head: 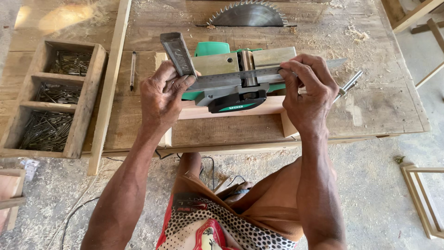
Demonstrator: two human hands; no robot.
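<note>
Now left hand [162, 95] grips thick handle of metal square [178, 53], fingers closed round it. Right hand [307, 90] pinches square's thin blade, pressed flat across upturned green planer [231, 76]. Planer sits on wood blocks [222, 110] near worktop [370, 111] front edge. Saw blade [247, 15] sticks up at back edge. Nail tray [83, 106] at left edge, pencil [132, 69] beside it.

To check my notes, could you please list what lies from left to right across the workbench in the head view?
Nail tray → long wooden strip → pencil → left hand → green planer → right hand → metal rod.
</note>
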